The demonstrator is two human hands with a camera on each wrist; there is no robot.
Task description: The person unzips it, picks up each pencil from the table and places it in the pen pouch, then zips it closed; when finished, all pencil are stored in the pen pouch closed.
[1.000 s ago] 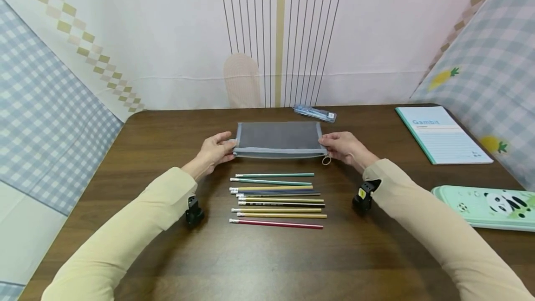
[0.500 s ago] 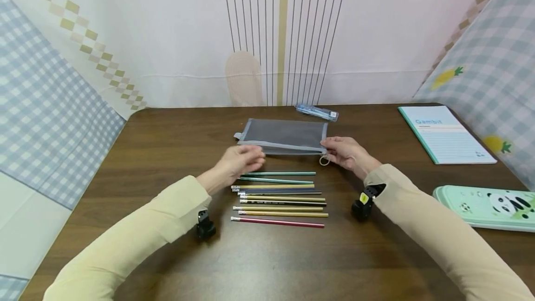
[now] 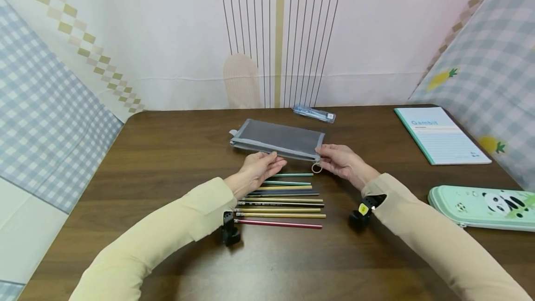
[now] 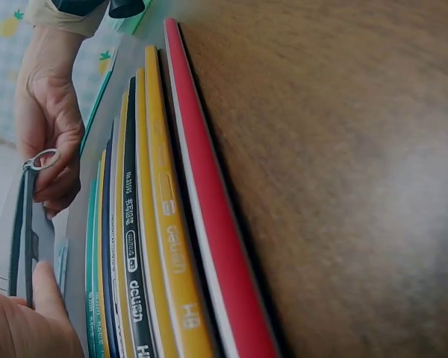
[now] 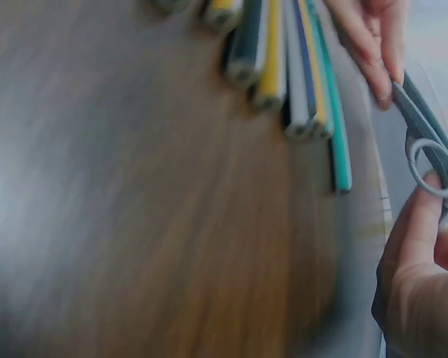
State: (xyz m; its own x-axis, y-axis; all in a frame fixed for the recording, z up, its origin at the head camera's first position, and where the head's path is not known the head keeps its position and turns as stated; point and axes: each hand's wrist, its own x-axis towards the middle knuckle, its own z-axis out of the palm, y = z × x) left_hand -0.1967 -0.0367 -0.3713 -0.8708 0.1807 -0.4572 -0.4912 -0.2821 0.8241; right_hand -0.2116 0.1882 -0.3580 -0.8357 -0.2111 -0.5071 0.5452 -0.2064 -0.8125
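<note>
A grey mesh zipper pouch (image 3: 277, 137) is held tilted above the back of the table, its left end farther from me. My right hand (image 3: 344, 164) pinches its near right corner, beside the round ring pull (image 3: 316, 167). At the middle of the pouch's front edge, my left hand (image 3: 257, 171) pinches the rim between thumb and fingers, as the right wrist view also shows. Below the pouch lie several pencils in a row, among them a red pencil (image 3: 279, 224), a black pencil (image 4: 133, 224) and yellow ones. My left hand and wrist hide some of their left ends.
Behind the pouch lies a slim blue clear packet (image 3: 314, 114). At the right are a notebook (image 3: 443, 136) marked "Gambit" and, nearer me, a mint green pencil case (image 3: 480, 208) with a panda. A patterned cloth (image 3: 179, 45) hangs along the table's back edge.
My left hand let go of the pouch's left end, moved right and now pinches its front edge. The pouch has tilted, its right end coming nearer. My right hand keeps its hold.
</note>
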